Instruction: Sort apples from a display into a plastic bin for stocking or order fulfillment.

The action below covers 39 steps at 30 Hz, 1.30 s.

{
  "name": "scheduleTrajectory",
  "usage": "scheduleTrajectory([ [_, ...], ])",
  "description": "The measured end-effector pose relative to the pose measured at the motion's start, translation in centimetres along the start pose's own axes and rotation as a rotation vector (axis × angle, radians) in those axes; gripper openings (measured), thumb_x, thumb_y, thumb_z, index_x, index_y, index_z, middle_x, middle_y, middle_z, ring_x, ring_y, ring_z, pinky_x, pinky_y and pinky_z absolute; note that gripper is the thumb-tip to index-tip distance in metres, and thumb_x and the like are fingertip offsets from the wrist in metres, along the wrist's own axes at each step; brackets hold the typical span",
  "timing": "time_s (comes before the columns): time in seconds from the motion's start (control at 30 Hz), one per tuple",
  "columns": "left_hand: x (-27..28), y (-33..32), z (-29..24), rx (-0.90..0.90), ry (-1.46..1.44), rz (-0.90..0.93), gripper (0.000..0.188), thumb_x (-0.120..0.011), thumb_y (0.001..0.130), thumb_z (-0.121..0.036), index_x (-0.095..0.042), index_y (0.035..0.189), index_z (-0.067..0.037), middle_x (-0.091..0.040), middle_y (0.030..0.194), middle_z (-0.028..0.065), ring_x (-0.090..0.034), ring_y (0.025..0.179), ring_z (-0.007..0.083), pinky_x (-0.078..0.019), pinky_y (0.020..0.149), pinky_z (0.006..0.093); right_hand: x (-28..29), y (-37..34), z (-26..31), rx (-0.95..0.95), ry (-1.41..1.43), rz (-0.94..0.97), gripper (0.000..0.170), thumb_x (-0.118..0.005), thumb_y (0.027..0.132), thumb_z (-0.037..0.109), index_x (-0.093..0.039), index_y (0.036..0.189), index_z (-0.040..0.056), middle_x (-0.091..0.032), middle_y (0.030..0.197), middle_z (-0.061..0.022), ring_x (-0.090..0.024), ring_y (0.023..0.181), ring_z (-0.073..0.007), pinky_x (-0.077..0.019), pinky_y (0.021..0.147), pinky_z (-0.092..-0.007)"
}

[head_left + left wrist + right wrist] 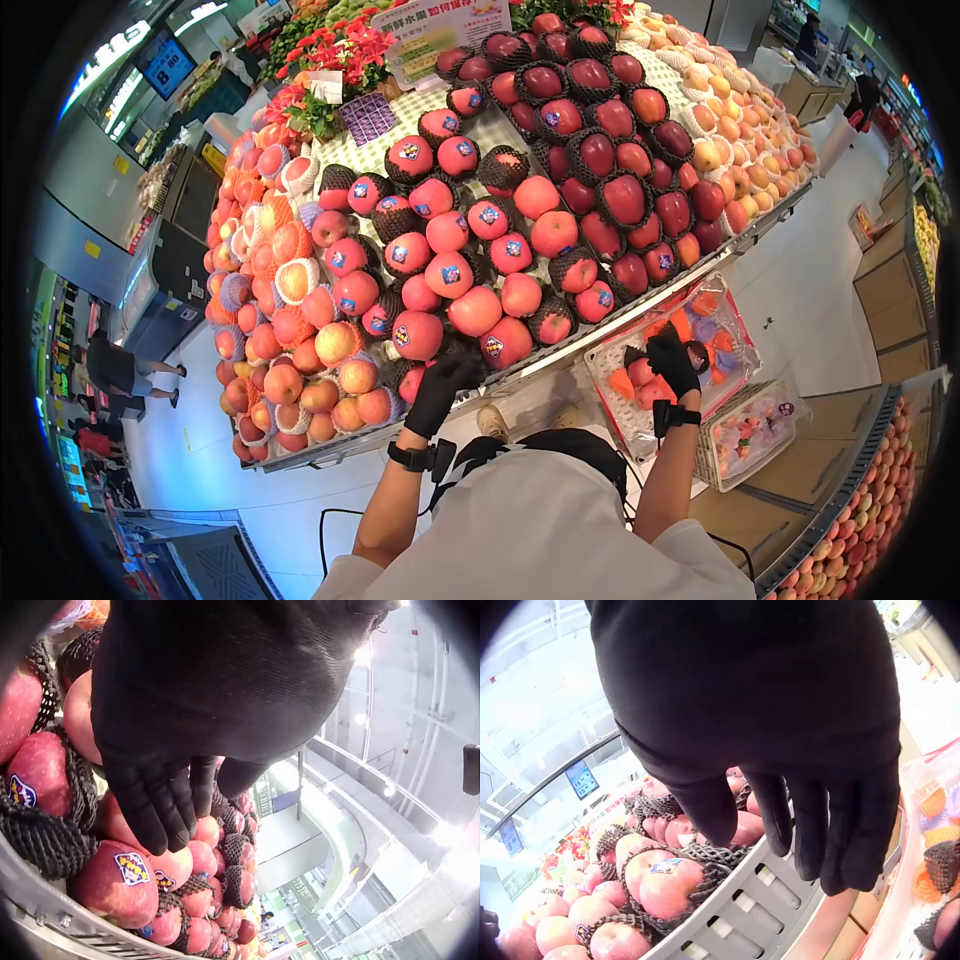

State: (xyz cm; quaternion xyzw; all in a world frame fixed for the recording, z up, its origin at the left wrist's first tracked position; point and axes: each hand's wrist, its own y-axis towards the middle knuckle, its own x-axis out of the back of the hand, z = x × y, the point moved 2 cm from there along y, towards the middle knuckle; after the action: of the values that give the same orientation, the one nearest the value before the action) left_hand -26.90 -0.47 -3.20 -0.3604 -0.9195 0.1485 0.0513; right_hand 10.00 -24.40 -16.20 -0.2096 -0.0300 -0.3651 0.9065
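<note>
My black-gloved left hand (pixel 445 393) is at the front edge of the apple display, beside red apples (pixel 417 335). Seen from the left wrist, that hand (pixel 217 690) has its fingers extended over stickered apples (pixel 112 885), with nothing visibly held; whether the fingertips touch fruit I cannot tell. The gloved right hand (pixel 673 366) is above a plastic-lined crate (pixel 622 418) of apples in foam nets. In the right wrist view the right hand (pixel 757 712) hangs with fingers nearly straight and holds nothing, near the slatted grey display edge (pixel 739 919).
A smaller white basket (pixel 706 456) of wrapped fruit stands beside the crate. Dark red apples (pixel 625 200) in black nets fill the display's right part, behind a metal rail (pixel 720 247). A purple basket (pixel 368 118) and a sign (pixel 440 40) stand farther back. People are at the far left.
</note>
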Motion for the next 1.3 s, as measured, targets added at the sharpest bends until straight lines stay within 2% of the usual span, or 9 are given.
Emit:
scheduleTrajectory([
  [0.07, 1.4, -0.2, -1.2, -0.047, 0.094, -0.045, 0.027, -0.055, 0.094, -0.019, -0.062, 0.112, 0.0, -0.067, 0.097, 0.0051, -0.063, 0.087, 0.0125, -0.05, 0.078, 0.0261, -0.5, -0.1, 0.5, 0.003, -0.021, 0.001, 0.02, -0.062, 0.087, 0.022, -0.063, 0.095, 0.0039, -0.061, 0.075, -0.002, -0.055, 0.057, -0.0093, -0.0449, 0.05, -0.0269],
  [0.13, 3.2, 0.5, 0.0, -0.041, -0.064, -0.024, 0.026, -0.055, 0.094, -0.018, -0.062, 0.111, 0.0, -0.067, 0.097, 0.005, -0.063, 0.089, 0.0126, -0.0502, 0.078, 0.026, -1.5, 0.3, 1.4, 0.089, -0.091, -0.011, 0.018, -0.062, 0.086, 0.021, -0.063, 0.095, 0.005, -0.06, 0.075, -0.0009, -0.055, 0.057, -0.0091, -0.0438, 0.049, -0.027],
  [0.3, 7.0, 0.6, 0.5, -0.1, -0.185, -0.038, 0.027, -0.054, 0.095, -0.018, -0.06, 0.112, 0.002, -0.067, 0.099, 0.0095, -0.065, 0.091, 0.0176, -0.0532, 0.077, 0.0297, -3.9, 0.9, 2.6, 0.19, -0.149, -0.006, 0.025, -0.062, 0.087, 0.015, -0.062, 0.107, 0.001, -0.064, 0.09, -0.0038, -0.062, 0.077, -0.0133, -0.0502, 0.065, -0.0267],
  [0.4, 8.8, 0.1, 0.5, -0.083, -0.235, -0.084, 0.028, -0.055, 0.094, -0.019, -0.06, 0.113, 0.001, -0.066, 0.099, 0.0097, -0.065, 0.09, 0.0178, -0.054, 0.075, 0.0295, -5.5, 0.3, 4.5, 0.196, -0.105, 0.021, 0.028, -0.063, 0.089, 0.021, -0.064, 0.108, 0.0006, -0.068, 0.09, -0.0046, -0.061, 0.075, -0.013, -0.0492, 0.067, -0.027],
  [0.57, 11.4, -0.5, 2.8, -0.056, -0.235, -0.102, 0.027, -0.056, 0.094, -0.019, -0.062, 0.112, 0.0, -0.066, 0.1, 0.0081, -0.064, 0.089, 0.0159, -0.0537, 0.075, 0.028, -10.0, -1.8, 9.9, 0.095, 0.026, 0.02, 0.028, -0.062, 0.088, 0.013, -0.062, 0.112, -0.0004, -0.067, 0.091, -0.0049, -0.061, 0.071, -0.0112, -0.048, 0.063, -0.0256],
  [0.93, 16.0, -1.8, 4.9, -0.085, -0.442, -0.104, 0.023, -0.055, 0.094, -0.014, -0.06, 0.108, 0.004, -0.066, 0.098, 0.0112, -0.065, 0.086, 0.0183, -0.0543, 0.076, 0.0305, -17.3, -1.6, 13.5, 0.268, 0.123, -0.012, 0.026, -0.059, 0.087, 0.009, -0.06, 0.112, 0.0013, -0.063, 0.09, -0.0052, -0.059, 0.074, -0.0123, -0.0481, 0.068, -0.0269],
  [1.1, 16.9, -1.7, 5.3, -0.085, -0.51, -0.125, 0.022, -0.054, 0.094, -0.012, -0.059, 0.107, 0.005, -0.066, 0.098, 0.0118, -0.065, 0.088, 0.0205, -0.0546, 0.079, 0.0313, -18.5, -0.4, 15.4, 0.417, -0.111, 0.025, 0.025, -0.067, 0.085, 0.015, -0.063, 0.106, 0.0019, -0.064, 0.092, -0.0026, -0.059, 0.076, -0.0093, -0.0478, 0.065, -0.0241],
  [1.2, 17.0, -1.7, 4.3, -0.104, -0.496, -0.153, 0.021, -0.055, 0.094, -0.012, -0.059, 0.107, 0.004, -0.066, 0.098, 0.011, -0.065, 0.088, 0.0193, -0.0539, 0.08, 0.0308, -18.4, 0.7, 16.3, 0.307, -0.145, 0.047, 0.029, -0.068, 0.084, 0.017, -0.063, 0.108, 0.0016, -0.065, 0.093, -0.0025, -0.06, 0.081, -0.0105, -0.0487, 0.067, -0.0247],
  [1.3, 16.8, -2.0, 2.8, -0.124, -0.436, -0.226, 0.022, -0.055, 0.093, -0.013, -0.059, 0.107, 0.003, -0.066, 0.098, 0.0094, -0.065, 0.086, 0.0166, -0.0521, 0.077, 0.0282, -18.8, 1.2, 19.3, 0.398, -0.189, 0.096, 0.037, -0.07, 0.082, 0.013, -0.058, 0.116, 0.0038, -0.062, 0.1, -0.0027, -0.059, 0.086, -0.012, -0.0496, 0.074, -0.027],
])
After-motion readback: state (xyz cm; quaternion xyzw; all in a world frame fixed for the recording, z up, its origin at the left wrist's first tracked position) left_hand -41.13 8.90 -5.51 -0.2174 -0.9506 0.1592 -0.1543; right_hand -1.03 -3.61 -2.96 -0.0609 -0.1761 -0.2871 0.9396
